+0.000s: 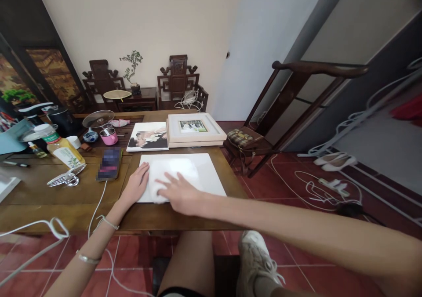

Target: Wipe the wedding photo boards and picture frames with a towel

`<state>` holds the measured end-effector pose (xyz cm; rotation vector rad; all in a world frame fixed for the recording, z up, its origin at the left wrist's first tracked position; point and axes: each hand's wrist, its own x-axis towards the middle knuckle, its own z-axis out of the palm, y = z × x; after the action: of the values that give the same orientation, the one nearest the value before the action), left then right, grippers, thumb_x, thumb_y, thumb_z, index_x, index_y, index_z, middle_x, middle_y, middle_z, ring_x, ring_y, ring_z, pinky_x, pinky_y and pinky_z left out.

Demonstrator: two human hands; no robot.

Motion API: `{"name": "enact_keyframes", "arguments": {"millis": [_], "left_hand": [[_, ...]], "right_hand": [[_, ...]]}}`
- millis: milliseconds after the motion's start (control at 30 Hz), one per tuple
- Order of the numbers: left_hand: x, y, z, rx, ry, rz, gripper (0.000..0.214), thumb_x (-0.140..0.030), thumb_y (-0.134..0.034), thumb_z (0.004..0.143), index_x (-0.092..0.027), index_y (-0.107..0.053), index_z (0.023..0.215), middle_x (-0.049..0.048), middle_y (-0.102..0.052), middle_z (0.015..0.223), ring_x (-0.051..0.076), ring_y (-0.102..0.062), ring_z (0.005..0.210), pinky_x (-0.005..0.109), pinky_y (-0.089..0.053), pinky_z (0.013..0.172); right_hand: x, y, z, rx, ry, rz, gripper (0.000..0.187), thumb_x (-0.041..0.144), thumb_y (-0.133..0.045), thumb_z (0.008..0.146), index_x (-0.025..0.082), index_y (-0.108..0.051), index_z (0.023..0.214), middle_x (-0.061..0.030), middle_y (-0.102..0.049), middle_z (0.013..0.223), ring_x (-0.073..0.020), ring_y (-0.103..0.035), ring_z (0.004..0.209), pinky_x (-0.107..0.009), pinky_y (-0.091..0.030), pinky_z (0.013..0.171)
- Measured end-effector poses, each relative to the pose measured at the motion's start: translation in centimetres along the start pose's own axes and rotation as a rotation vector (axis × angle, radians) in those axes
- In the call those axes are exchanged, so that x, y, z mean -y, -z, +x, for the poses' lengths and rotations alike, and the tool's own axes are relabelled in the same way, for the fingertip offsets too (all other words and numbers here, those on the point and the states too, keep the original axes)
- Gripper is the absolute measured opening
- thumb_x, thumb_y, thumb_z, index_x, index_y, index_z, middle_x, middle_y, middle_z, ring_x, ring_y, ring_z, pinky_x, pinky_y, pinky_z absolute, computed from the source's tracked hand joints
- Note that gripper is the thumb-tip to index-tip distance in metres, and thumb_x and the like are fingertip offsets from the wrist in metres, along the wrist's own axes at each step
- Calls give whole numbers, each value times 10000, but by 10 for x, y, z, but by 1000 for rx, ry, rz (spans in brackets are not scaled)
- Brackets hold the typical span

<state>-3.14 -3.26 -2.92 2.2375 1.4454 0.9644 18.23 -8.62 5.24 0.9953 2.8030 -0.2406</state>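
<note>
A glossy white panel (207, 174) lies flat at the table's front edge. My left hand (137, 182) rests along its left side, fingers stretched out and close together, holding nothing. Over the panel's left half is my right hand (184, 193), palm down with its fingers spread and slightly blurred. Beneath it a thin white sheet or cloth (157, 180) lies on the panel; which of the two I cannot tell. Just behind the panel are a photo print (148, 139) and a pale box-like frame with a picture (194, 128).
On the wooden table (89, 209), left of my hands, are a phone (109, 163) with a white cable, a hair claw clip (67, 177), a bottle of yellow liquid (62, 150) and a pink mug (108, 136). A wooden chair (286, 90) holding a checked bag stands right, near floor cables.
</note>
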Motion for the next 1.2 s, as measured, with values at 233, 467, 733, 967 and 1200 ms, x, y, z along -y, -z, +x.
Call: {"name": "enact_keyframes", "arguments": {"millis": [233,467,733,967,1200], "left_hand": [[-1,-1,0,3,11,1,470,-390,-373,947,-116,-602,1254,147,-542,1392,252,-443,1349,443,-298,1159],[0,-1,0,7,16,-12,479,-378,-347,954,-109,-604,1257,145,-543,1391,253,-444,1348,452,-302,1160],[-1,-1,0,10,7,24,485,-374,-343,952,-97,-605,1251,153,-545,1386,258,-454,1340,466,-312,1150],[-11,3,0,-46,29,-25,573,-453,-275,976,-80,-556,1310,158,-536,1394,237,-463,1335,422,-306,1154],[-13,8,-3,-188,66,-100,657,-511,-175,988,-85,-454,1403,133,-448,1474,206,-381,1390,366,-264,1172]], "right_hand": [[-47,5,36,-100,-170,-68,585,-12,-450,783,181,-497,1333,-117,-299,1552,-400,-212,1409,-672,-285,1038],[30,-12,-4,97,6,-25,687,131,-678,686,211,-517,1348,-128,-219,1577,-488,-132,1406,-735,-217,1042],[-5,1,0,-48,14,-6,479,56,-499,780,213,-581,1225,-108,-457,1458,-352,-319,1375,-595,-344,1035],[-41,14,55,-116,-98,-73,481,35,-429,823,114,-496,1292,-188,-456,1434,-403,-348,1313,-628,-376,960],[13,4,27,-106,162,-92,416,95,-476,817,184,-571,1212,-116,-426,1473,-410,-311,1342,-656,-344,981]]}}
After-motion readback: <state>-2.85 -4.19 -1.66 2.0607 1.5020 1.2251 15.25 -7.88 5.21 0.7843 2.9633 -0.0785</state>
